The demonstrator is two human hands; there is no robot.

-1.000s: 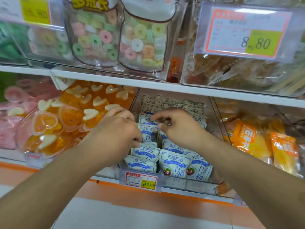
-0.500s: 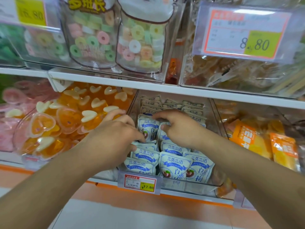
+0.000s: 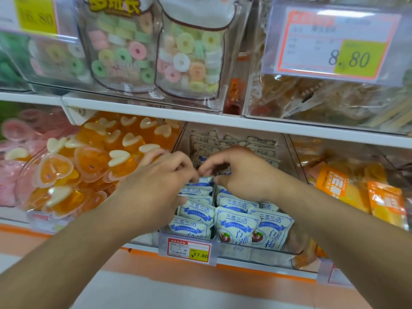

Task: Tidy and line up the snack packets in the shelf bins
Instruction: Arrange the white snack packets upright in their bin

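- Both hands reach into the middle clear bin on the lower shelf, likely to stand the blue-and-white snack packets in rows.
- The left hand and right hand each curl fingers round a packet top mid-bin.
- The front packets stand overlapped; those behind lie flatter.
- The neighbouring bin holds orange jelly cups.

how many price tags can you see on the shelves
3: a price tag reading 17.80 on the front of the blue-and-white packet bin, one reading 8.80 upper right, one blurred, upper left. Others may be out of frame.
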